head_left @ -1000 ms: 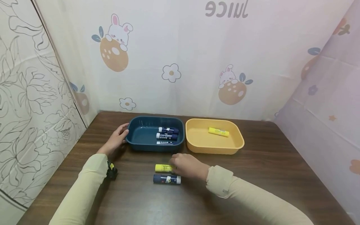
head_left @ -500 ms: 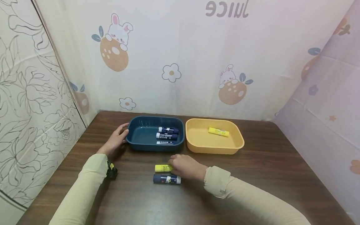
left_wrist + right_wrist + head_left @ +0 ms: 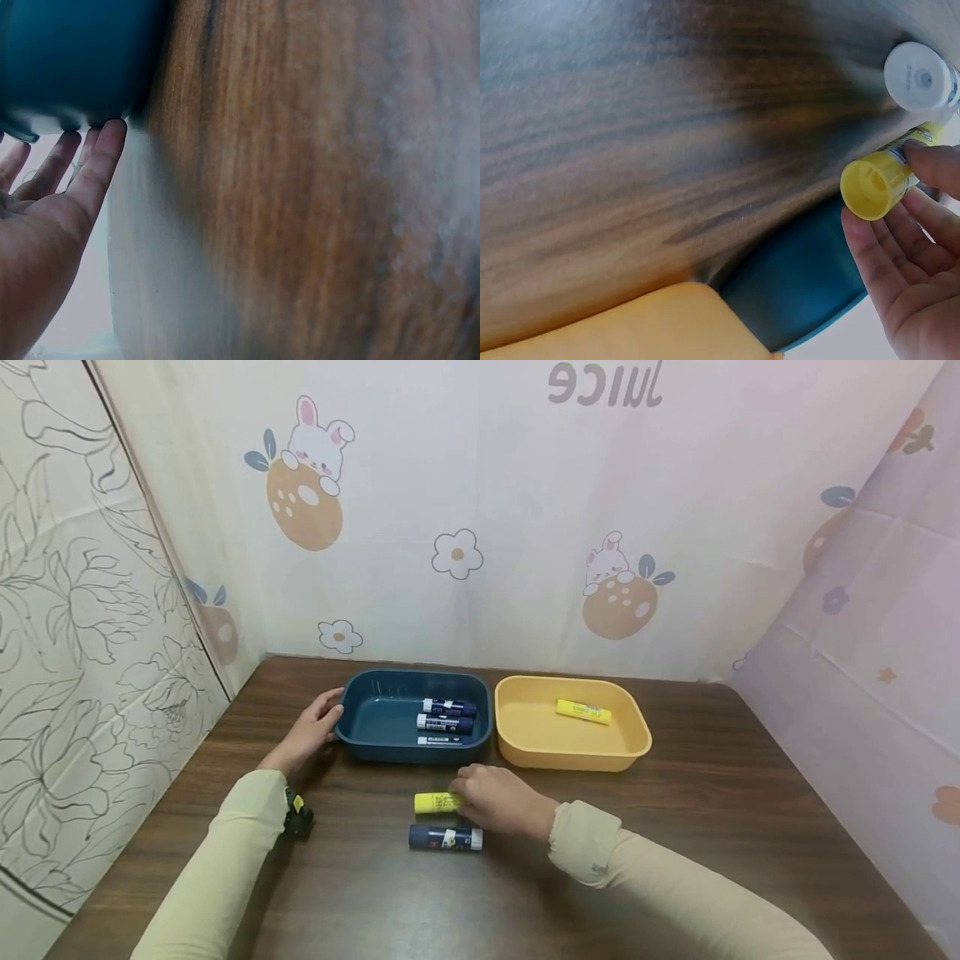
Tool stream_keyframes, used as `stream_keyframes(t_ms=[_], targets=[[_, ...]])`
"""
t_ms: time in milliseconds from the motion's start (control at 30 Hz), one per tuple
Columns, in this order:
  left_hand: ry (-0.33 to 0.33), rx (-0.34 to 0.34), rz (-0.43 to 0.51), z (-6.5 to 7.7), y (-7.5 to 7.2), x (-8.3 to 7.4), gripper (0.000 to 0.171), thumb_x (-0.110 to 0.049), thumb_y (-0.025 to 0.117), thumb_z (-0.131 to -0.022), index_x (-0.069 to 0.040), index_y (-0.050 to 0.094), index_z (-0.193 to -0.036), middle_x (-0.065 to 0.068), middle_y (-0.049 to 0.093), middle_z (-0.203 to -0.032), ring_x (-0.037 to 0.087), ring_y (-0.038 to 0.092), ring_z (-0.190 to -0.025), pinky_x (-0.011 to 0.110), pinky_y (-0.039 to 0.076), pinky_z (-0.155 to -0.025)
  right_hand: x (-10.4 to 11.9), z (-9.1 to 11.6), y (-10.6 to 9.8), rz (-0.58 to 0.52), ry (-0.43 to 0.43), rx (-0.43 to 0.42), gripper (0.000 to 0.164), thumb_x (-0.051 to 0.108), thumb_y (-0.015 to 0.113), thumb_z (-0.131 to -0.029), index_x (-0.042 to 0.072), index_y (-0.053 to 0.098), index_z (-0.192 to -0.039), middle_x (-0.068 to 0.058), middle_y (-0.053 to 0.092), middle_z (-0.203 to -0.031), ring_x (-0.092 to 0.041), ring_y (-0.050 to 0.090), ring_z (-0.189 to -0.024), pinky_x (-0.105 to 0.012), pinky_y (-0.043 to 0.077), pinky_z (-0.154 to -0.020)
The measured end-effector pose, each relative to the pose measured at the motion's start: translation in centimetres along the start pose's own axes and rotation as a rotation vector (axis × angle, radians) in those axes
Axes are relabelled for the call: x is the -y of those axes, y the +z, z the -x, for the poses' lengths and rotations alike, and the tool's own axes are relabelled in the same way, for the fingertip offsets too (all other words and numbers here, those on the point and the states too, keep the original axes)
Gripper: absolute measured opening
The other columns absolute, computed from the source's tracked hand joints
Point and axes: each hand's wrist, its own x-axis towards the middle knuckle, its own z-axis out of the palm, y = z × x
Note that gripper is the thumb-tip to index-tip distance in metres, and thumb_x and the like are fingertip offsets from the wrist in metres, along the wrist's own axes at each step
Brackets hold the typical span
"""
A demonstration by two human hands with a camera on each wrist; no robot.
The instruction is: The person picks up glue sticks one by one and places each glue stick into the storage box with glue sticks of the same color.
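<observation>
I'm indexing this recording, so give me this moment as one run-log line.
left hand: touches blue tray | right hand: pinches yellow glue stick | table: navy glue stick | orange tray: another yellow stick inside

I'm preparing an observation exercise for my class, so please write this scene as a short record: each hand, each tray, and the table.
Left hand: fingers touching the outer left end of the blue tray
Right hand: pinching a yellow tube
Blue tray: three dark-blue tubes with white ends, towards its right side
Yellow tray: one other yellow tube, slightly slanted; tray stands right of the blue one
Table: loose dark-blue tube lying nearer the person than the trays, white end to the right
</observation>
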Motion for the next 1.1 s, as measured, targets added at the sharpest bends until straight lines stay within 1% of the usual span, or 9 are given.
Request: stream_keyframes(t_ms=[300, 367, 400, 533, 600, 700, 833, 967, 1100], targets=[[-0.006, 0.004, -0.003, -0.1, 0.0, 0.0, 0.053, -0.024, 0.032, -0.106, -0.005, 0.014, -0.152, 0.03, 0.027, -0.145, 0.043, 0.034, -0.129, 0.054, 0.039, -0.099, -0.5, 0.9, -2.3, -0.062, 0.069, -0.072, 0.027, 0.015, 0.072, -0.085, 0.01, 0.071, -0.111, 0.0, 0.067, -0.096, -0.007, 0.057, -0.077, -0.02, 0.052, -0.074], [-0.016, 0.009, 0.007, 0.3, 0.1, -0.9, 0.052, -0.021, 0.032, -0.106, -0.003, 0.014, -0.152, 0.031, 0.026, -0.145, 0.044, 0.034, -0.129, 0.055, 0.038, -0.099, -0.8, 1.1, -3.0, -0.056, 0.077, -0.1, 0.027, 0.014, 0.073, -0.085, 0.01, 0.071, -0.111, -0.001, 0.067, -0.098, -0.008, 0.058, -0.078, -0.021, 0.052, -0.074], [-0.017, 0.01, 0.009, 0.3, 0.1, -0.9, 0.052, -0.021, 0.032, -0.106, -0.003, 0.014, -0.152, 0.031, 0.026, -0.145, 0.044, 0.033, -0.129, 0.055, 0.038, -0.099, -1.0, 1.2, -3.3, -0.052, 0.079, -0.112, 0.027, 0.013, 0.073, -0.084, 0.01, 0.071, -0.111, 0.0, 0.067, -0.098, -0.008, 0.059, -0.08, -0.021, 0.052, -0.074], [-0.018, 0.002, 0.006, 0.2, 0.1, -0.8, 0.052, -0.021, 0.033, -0.106, -0.004, 0.015, -0.152, 0.031, 0.026, -0.146, 0.044, 0.033, -0.129, 0.055, 0.038, -0.099, -1.9, 1.4, -4.6, -0.025, 0.083, -0.156, 0.028, 0.01, 0.075, -0.082, 0.008, 0.071, -0.11, -0.001, 0.067, -0.099, -0.01, 0.061, -0.085, -0.023, 0.052, -0.076], [-0.009, -0.007, -0.002, -0.2, 0.1, 0.1, 0.053, -0.024, 0.033, -0.106, -0.006, 0.015, -0.152, 0.029, 0.027, -0.146, 0.043, 0.034, -0.129, 0.054, 0.039, -0.099, -2.4, 1.4, -5.3, -0.014, 0.089, -0.171, 0.028, 0.01, 0.075, -0.082, 0.007, 0.071, -0.109, -0.001, 0.067, -0.099, -0.01, 0.061, -0.086, -0.023, 0.052, -0.077], [-0.013, -0.011, 0.002, -0.3, 0.0, 0.1, 0.053, -0.025, 0.033, -0.106, -0.006, 0.016, -0.152, 0.029, 0.027, -0.146, 0.043, 0.035, -0.129, 0.054, 0.039, -0.099, -3.2, 1.4, -6.2, 0.0, 0.107, -0.193, 0.028, 0.009, 0.076, -0.081, 0.007, 0.071, -0.108, -0.002, 0.067, -0.097, -0.011, 0.059, -0.083, -0.024, 0.052, -0.078], [-0.018, -0.01, 0.01, -0.3, 0.1, 0.1, 0.053, -0.026, 0.033, -0.106, -0.007, 0.015, -0.152, 0.029, 0.026, -0.146, 0.042, 0.034, -0.13, 0.054, 0.038, -0.1, -4.4, 1.5, -7.1, 0.005, 0.12, -0.22, 0.027, 0.007, 0.077, -0.08, 0.006, 0.072, -0.106, -0.002, 0.066, -0.093, -0.01, 0.058, -0.076, -0.024, 0.053, -0.074], [-0.019, -0.01, 0.009, -0.2, 0.1, 0.0, 0.053, -0.025, 0.033, -0.106, -0.007, 0.015, -0.152, 0.029, 0.026, -0.147, 0.042, 0.033, -0.13, 0.055, 0.037, -0.1, -5.8, 1.8, -7.7, 0.013, 0.116, -0.254, 0.025, 0.005, 0.078, -0.078, 0.004, 0.072, -0.102, -0.003, 0.066, -0.09, -0.012, 0.059, -0.074, -0.027, 0.054, -0.07], [-0.014, -0.012, -0.001, -0.1, 0.2, -0.1, 0.053, -0.024, 0.033, -0.106, -0.006, 0.015, -0.152, 0.029, 0.026, -0.146, 0.043, 0.033, -0.13, 0.055, 0.038, -0.1, -7.2, 2.3, -7.9, 0.021, 0.156, -0.257, 0.023, 0.005, 0.078, -0.078, 0.003, 0.072, -0.101, -0.004, 0.065, -0.09, -0.014, 0.061, -0.074, -0.03, 0.055, -0.069]])
